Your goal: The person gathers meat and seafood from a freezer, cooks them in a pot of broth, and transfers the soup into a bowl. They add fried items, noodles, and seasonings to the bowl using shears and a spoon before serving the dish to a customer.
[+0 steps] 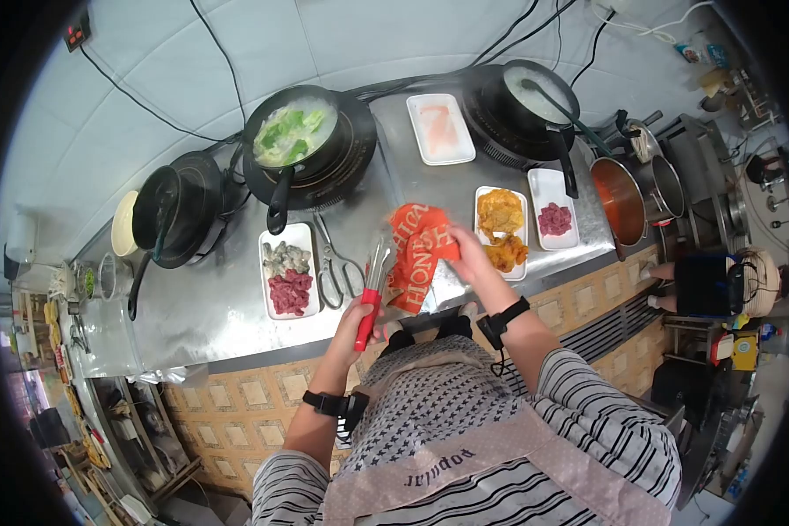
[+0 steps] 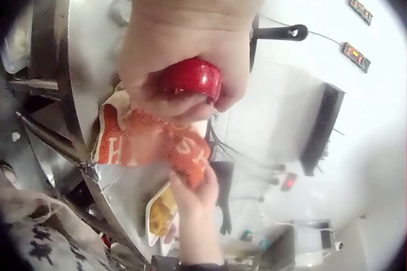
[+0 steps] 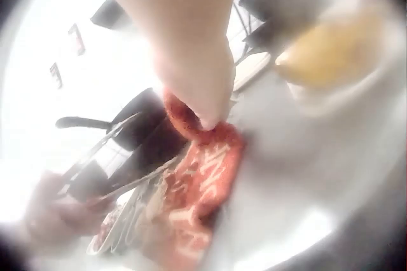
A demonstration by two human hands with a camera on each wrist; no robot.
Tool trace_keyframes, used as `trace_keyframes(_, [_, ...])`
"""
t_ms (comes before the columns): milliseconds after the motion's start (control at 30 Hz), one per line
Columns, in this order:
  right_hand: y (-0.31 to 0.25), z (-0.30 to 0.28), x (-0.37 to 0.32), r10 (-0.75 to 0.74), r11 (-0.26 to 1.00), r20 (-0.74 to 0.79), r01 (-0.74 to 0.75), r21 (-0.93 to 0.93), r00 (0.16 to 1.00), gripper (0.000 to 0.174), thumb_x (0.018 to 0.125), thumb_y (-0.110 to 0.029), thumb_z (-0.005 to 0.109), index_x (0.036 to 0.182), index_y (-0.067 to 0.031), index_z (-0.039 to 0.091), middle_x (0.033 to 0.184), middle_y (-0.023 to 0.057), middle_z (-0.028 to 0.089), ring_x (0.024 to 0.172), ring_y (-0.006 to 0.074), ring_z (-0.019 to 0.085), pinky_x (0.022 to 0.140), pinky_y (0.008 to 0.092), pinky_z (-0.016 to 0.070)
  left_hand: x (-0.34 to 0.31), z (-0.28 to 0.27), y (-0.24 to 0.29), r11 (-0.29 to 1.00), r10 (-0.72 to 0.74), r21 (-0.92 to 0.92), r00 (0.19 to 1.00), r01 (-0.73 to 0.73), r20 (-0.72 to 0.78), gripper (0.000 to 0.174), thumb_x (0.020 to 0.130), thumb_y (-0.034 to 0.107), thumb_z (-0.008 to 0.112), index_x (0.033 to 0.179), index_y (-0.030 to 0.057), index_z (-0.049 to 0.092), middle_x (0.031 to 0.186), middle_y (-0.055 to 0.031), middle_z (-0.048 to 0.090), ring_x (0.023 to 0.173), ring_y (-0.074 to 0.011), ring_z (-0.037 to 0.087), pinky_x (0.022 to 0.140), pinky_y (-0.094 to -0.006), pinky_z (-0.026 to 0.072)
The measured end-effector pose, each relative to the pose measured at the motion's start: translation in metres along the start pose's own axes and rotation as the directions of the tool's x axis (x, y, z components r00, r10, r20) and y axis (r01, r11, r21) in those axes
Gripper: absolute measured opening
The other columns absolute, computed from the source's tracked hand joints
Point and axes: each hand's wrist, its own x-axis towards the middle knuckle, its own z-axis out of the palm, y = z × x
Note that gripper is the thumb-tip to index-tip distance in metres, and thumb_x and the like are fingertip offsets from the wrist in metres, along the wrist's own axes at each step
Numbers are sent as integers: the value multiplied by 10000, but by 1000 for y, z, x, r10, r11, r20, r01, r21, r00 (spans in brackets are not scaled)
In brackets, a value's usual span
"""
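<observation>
I've L hand (image 1: 351, 326) w/ fingers curled round red-handled tongs (image 1: 373, 298), R hand (image 1: 473, 256) pinching orange cloth (image 1: 418, 259), both nr counter's (image 1: 202, 307) front edge, scissors (image 1: 328, 270) & white tray (image 1: 266, 265) w/ red meat (image 1: 291, 293) just left

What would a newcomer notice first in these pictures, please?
Probably the orange cloth with pale lettering, held by the right hand at the head view's centre. Beside it, the red-handled tongs stand out in the left hand. Farther back, green leaves lie in the black pan left of centre.
</observation>
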Motion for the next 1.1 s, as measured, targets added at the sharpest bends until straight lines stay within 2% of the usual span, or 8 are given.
trace_keyframes(133, [52, 2, -4, -107, 766, 264, 249, -593, 959, 254, 853, -69, 518, 1100, -28, 560, 998, 119, 624, 924, 239, 609, 817, 352, 491, 31, -6, -16, 960, -186, -196, 979, 200, 86, 329, 831, 304, 523, 1042, 67, 438, 779, -32, 523, 417, -75, 384, 327, -193, 259])
trace_keyframes(233, [83, 11, -9, -175, -128, 615, 601, -789, 769, 301, 821, -59, 523, 1115, -64, 589, 928, 148, 619, 887, 285, 601, 770, 376, 484, 38, -9, -15, 927, -293, -212, 950, 311, 111, 321, 820, 379, 524, 942, 87, 472, 641, 20, 462, 394, -55, 326, 329, -190, 219])
trace_keyframes(600, [63, 38, -2, -190, -566, 562, 378, -733, 805, 325, 765, -81, 514, 1075, -67, 610, 893, 153, 588, 888, 315, 547, 769, 413, 450, -61, -64, 14, 908, -244, -284, 940, 307, 237, 515, 875, 396, 455, 1290, 97, 397, 592, 14, 387, 403, -63, 319, 343, -191, 218])
trace_keyframes(700, [86, 78, -24, -216, -415, 721, 606, -678, 659, 291, 779, -92, 516, 1051, -26, 593, 964, 169, 558, 932, 326, 516, 799, 424, 429, -109, -86, 12, 877, -12, -456, 954, 154, 299, 558, 893, 407, 451, 1338, 88, 341, 661, -34, 437, 424, -74, 358, 355, -191, 255])
trace_keyframes(767, [121, 105, -30, 73, -438, 714, 666, -605, 697, 322, 794, -108, 518, 1096, 1, 537, 974, 183, 534, 946, 338, 517, 793, 441, 444, -132, -84, 7, 880, 75, -476, 990, -9, 119, 562, 899, 401, 461, 1336, 74, 328, 744, -70, 487, 455, -87, 404, 377, -194, 293])
trace_keyframes(833, [159, 119, -25, -77, -383, 640, 570, -727, 765, 334, 798, -123, 511, 1117, -23, 507, 981, 171, 511, 925, 336, 535, 768, 420, 473, -137, -72, 3, 926, 104, -330, 964, -183, -244, 566, 901, 384, 477, 1335, 59, 315, 843, -103, 529, 495, -103, 453, 405, -200, 333])
trace_keyframes(967, [203, 127, 10, -222, -378, 387, 287, -880, 895, 463, 836, -93, 463, 1285, -26, 376, 996, 192, 497, 900, 346, 558, 683, 359, 523, -137, -82, -1, 945, 238, -179, 951, -274, -198, 540, 898, 347, 507, 1299, 23, 346, 925, -111, 553, 538, -110, 489, 439, -204, 362])
trace_keyframes(1100, [132, 135, -21, 105, 128, 191, 177, -976, 976, 693, 764, -89, 580, 1357, 4, 234, 1229, 238, 421, 1072, 336, 509, 852, 388, 449, -124, -84, 4, 959, 257, -86, 956, -270, -138, 538, 903, 395, 493, 1259, 5, 393, 878, -73, 551, 471, -85, 434, 402, -190, 319])
